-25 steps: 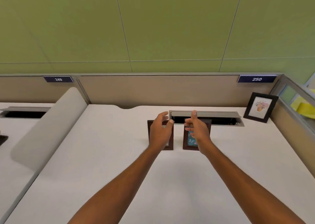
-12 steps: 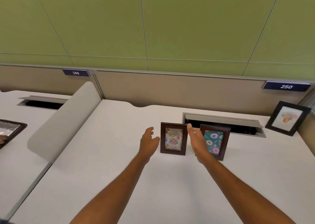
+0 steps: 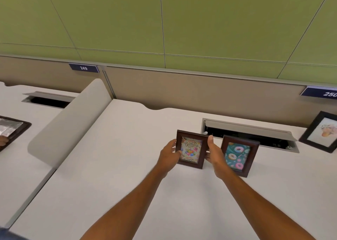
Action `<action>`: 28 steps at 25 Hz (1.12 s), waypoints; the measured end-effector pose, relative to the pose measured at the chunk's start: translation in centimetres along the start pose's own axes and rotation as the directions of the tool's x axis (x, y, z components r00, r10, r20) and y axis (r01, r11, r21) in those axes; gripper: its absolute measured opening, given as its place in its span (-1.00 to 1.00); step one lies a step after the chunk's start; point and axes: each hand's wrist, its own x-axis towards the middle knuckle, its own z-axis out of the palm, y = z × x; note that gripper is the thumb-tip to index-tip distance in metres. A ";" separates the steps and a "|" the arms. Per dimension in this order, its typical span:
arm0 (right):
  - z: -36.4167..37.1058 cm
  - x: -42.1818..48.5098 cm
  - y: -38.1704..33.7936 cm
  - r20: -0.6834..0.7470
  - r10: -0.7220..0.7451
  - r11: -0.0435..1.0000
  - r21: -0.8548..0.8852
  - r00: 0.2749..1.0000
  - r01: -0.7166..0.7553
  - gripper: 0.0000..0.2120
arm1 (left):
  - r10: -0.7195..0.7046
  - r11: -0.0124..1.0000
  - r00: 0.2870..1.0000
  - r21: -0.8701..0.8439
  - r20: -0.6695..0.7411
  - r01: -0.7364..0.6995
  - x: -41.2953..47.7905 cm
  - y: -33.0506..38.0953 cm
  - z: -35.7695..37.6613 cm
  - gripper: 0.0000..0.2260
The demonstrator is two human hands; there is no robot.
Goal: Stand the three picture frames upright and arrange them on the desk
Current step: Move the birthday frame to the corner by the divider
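A person's two bare forearms reached forward over a pale bench point(image 3: 113, 194). Between the hands stood a small dark-wood birthday frame point(image 3: 191, 149), upright on the bench just in front of the left end of a long cable slot point(image 3: 249, 130) cut into the bench top. The left hand point(image 3: 168, 156) pressed its fingers against the frame's left edge, and the right hand point(image 3: 214, 155) pressed against the right edge with the thumb raised along that side, so both grips were clamped on this one frame from opposite sides. A second dark-wood doughnut frame point(image 3: 238, 155) stood upright in front of the slot's middle, just beside the right hand and free of either grip. A black frame point(image 3: 322, 132) leaned beyond the slot's right end, well apart from the hands and cut off by the picture edge.
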 end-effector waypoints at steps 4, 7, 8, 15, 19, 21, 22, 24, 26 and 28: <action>0.5 1.1 0.2 -0.010 0.034 0.998 0.057 0.999 -0.034 -0.37 | 0.009 1.000 1.000 0.019 0.017 -0.009 1.1 -0.8 -1.0 -0.55; 0.9 1.9 0.2 0.015 0.050 0.995 0.091 0.999 -0.051 -0.27 | 0.000 1.000 0.997 0.030 0.076 -0.003 2.0 -1.8 -2.2 -0.53; 1.0 2.1 0.3 0.021 0.050 0.993 0.103 0.999 -0.052 -0.24 | -0.002 0.999 0.995 0.033 0.096 -0.001 2.3 -2.1 -2.6 -0.51; 3.7 3.0 0.8 -0.020 0.018 0.982 0.186 1.000 -0.014 -0.21 | 0.044 0.999 0.985 -0.002 0.166 -0.044 3.1 -3.1 -5.2 -0.42; 6.7 3.8 -0.8 -0.004 -0.003 0.983 0.182 1.000 0.003 -0.16 | 0.083 0.996 0.989 -0.039 0.120 -0.078 4.3 -2.9 -7.7 -0.47; 8.7 4.4 -1.9 0.008 -0.020 0.985 0.172 1.000 0.018 -0.21 | 0.087 0.995 0.992 -0.052 0.089 -0.083 5.0 -2.6 -9.5 -0.47; 9.9 4.7 -2.6 0.020 -0.029 0.986 0.164 0.999 0.025 -0.24 | 0.084 0.995 0.994 -0.058 0.071 -0.080 5.4 -2.4 -10.5 -0.47; 12.2 5.6 -4.0 0.052 -0.040 0.991 0.133 0.998 0.032 -0.25 | 0.069 0.995 0.997 -0.074 0.031 -0.067 6.3 -1.9 -12.6 -0.47; 14.8 6.4 -5.6 0.080 -0.049 0.995 0.092 0.996 0.042 -0.21 | 0.069 0.994 0.998 -0.081 -0.009 -0.069 7.4 -1.5 -14.8 -0.46; 17.4 7.4 -7.2 0.107 -0.060 0.997 0.057 0.992 0.054 -0.18 | 0.081 0.993 0.995 -0.083 -0.055 -0.086 8.4 -1.4 -17.0 -0.43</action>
